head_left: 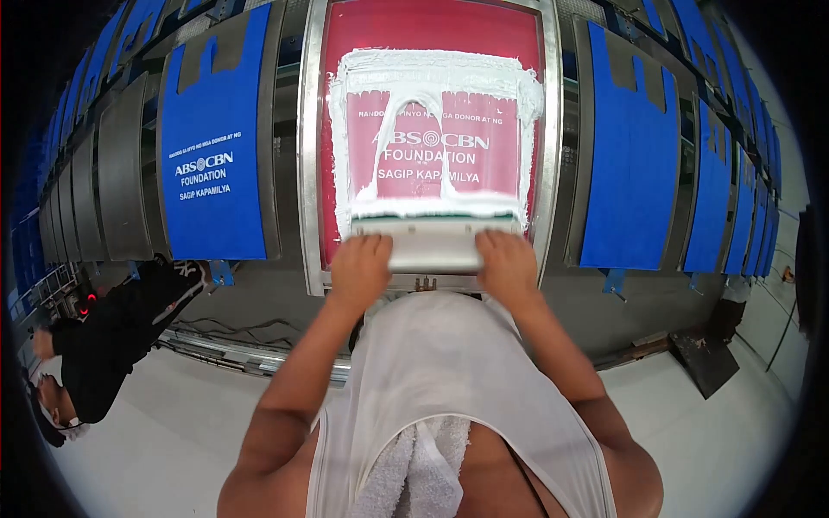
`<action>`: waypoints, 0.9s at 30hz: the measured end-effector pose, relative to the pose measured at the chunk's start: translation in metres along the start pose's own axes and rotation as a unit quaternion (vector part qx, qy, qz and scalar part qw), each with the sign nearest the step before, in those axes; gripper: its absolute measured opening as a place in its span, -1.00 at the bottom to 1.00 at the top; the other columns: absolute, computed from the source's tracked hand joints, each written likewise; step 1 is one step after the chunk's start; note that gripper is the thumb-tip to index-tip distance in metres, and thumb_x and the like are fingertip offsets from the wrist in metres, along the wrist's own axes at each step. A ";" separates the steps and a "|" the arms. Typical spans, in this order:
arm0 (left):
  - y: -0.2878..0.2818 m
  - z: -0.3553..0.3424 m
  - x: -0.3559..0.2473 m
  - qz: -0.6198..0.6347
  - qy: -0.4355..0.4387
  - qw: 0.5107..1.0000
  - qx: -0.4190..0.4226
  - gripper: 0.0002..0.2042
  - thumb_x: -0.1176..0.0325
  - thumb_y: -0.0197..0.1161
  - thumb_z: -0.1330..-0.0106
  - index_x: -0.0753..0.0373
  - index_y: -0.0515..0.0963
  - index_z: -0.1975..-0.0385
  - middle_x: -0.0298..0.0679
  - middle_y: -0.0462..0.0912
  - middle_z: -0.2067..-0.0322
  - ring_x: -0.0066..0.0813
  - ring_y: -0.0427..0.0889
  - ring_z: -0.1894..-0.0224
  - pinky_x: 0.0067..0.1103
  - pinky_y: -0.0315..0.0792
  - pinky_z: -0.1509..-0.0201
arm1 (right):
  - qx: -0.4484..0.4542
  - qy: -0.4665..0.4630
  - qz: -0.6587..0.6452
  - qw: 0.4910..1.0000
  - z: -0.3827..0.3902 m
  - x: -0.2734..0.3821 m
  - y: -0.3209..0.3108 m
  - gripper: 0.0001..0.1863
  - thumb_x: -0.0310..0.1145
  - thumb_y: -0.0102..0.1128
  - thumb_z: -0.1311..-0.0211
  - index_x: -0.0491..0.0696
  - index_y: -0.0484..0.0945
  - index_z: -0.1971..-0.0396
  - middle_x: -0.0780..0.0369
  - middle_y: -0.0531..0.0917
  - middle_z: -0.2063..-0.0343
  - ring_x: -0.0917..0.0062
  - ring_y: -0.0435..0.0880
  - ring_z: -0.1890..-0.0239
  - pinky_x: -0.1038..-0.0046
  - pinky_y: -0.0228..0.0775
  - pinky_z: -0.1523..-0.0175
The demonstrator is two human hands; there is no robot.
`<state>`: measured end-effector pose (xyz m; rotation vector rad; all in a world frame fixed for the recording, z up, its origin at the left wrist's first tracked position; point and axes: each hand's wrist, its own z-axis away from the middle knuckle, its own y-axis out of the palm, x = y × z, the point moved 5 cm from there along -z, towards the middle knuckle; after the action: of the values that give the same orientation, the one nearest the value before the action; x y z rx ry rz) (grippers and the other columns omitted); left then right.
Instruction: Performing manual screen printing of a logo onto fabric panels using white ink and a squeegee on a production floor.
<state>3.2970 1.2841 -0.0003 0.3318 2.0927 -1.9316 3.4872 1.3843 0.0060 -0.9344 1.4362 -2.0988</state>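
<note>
Squeegee (434, 248), slightly blurred, lies across the lower part of the framed pink screen (432, 28); its underside and both thumbs are hard to make out. The left hand (363, 266) and right hand (507, 266) clasp its two ends, fingers curled over the top. Its body is pale and broad, with a green strip along the far edge, against thick white paste (436, 207).

Squeegee (436, 246), screen (432, 24) and white paste (436, 72)

Broad metal squeegee, green blade (432, 222), lay crosswise at the screen's near end. Screen: red, lettered pink centre (503, 155), sat in silvery frame (313, 155). White paste edged and streaked the centre, banked along the blade.
</note>
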 end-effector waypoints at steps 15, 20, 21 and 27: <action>-0.037 -0.068 0.023 -0.047 -0.044 0.982 0.177 -0.79 0.34 0.28 0.02 0.12 0.59 0.34 -0.12 0.63 0.45 -0.23 0.64 0.36 -0.31 0.47 0.32 | 0.104 0.062 0.045 0.992 -0.039 -0.026 -0.045 -0.58 -0.37 0.21 0.14 0.07 0.58 0.14 0.19 0.65 0.42 0.34 0.64 0.27 0.23 0.45 0.22; -0.005 0.002 0.000 -0.008 0.009 0.998 0.064 -0.68 0.50 0.25 0.21 0.17 0.52 0.34 -0.24 0.57 0.43 -0.26 0.56 0.31 -0.38 0.46 0.28 | 0.007 0.009 0.022 1.000 0.015 0.009 -0.004 -0.68 -0.50 0.22 0.30 -0.02 0.52 0.37 0.19 0.60 0.42 0.34 0.60 0.33 0.29 0.44 0.28; -0.005 -0.009 0.001 -0.015 0.041 0.999 0.020 -0.73 0.49 0.23 0.21 0.17 0.49 0.40 -0.28 0.52 0.48 -0.28 0.53 0.35 -0.38 0.44 0.30 | 0.041 0.044 0.019 0.998 0.000 -0.001 0.000 -0.70 -0.50 0.20 0.31 -0.03 0.51 0.40 0.21 0.58 0.46 0.35 0.58 0.35 0.28 0.44 0.28; -0.014 -0.168 0.073 -0.095 -0.044 0.989 0.101 -0.82 0.25 0.31 0.05 0.05 0.60 0.40 -0.21 0.65 0.46 -0.24 0.65 0.33 -0.33 0.50 0.32 | 0.008 0.043 0.082 0.996 -0.150 -0.062 -0.050 -0.74 -0.37 0.17 0.12 0.03 0.61 0.32 0.15 0.66 0.41 0.26 0.65 0.27 0.23 0.49 0.21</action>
<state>3.2163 1.4490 -0.0011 0.0875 1.9398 -2.2307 3.4205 1.5403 -0.0012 -0.7029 1.4825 -2.0486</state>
